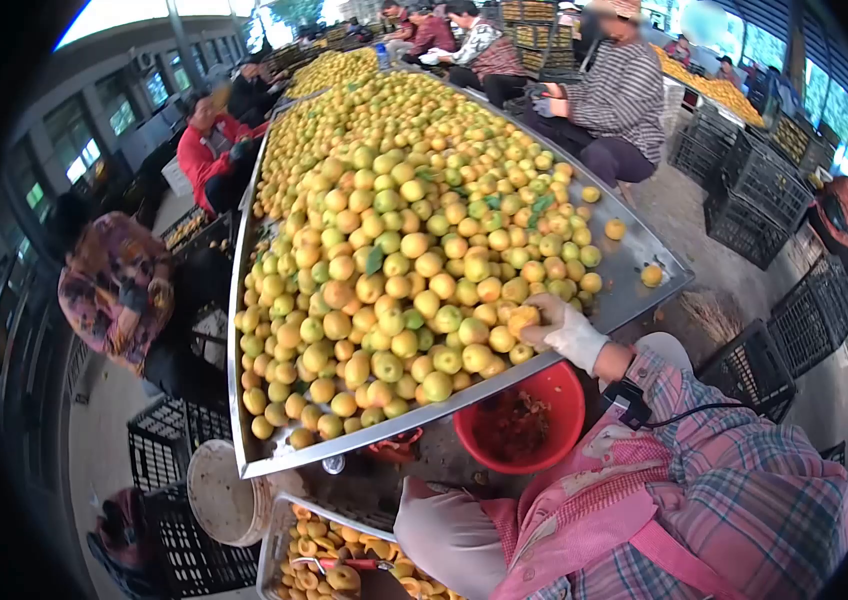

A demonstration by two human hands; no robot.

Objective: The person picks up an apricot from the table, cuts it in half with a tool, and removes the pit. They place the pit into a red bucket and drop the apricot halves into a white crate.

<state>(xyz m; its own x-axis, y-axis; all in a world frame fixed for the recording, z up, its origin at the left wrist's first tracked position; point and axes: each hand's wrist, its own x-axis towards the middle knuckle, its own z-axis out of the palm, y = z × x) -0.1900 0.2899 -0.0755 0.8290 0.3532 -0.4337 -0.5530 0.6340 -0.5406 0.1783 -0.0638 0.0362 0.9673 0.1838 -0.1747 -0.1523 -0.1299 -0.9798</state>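
Note:
My right hand point(569, 335), in a white fingerless-looking glove, reaches over the near right edge of the metal sorting table point(644, 300). Its fingers are closed around an orange-yellow apricot point(522, 319) at the side of the heap. The big pile of yellow-green apricots point(384, 260), with a few green leaves, covers most of the table. Below my hand stands a red basin point(566, 440) with dark reddish scraps in it. A crate of apricots point(274, 545), many cut open, is at the bottom, with a red-handled tool point(369, 564) lying on the fruit. My left hand is out of view.
A white bucket point(214, 490) stands by the table's corner, beside black crates point(159, 440). People sit along both sides, one in striped clothing point(629, 90) at right, one in red point(206, 155) at left. Stacked black crates point(759, 190) fill the right side.

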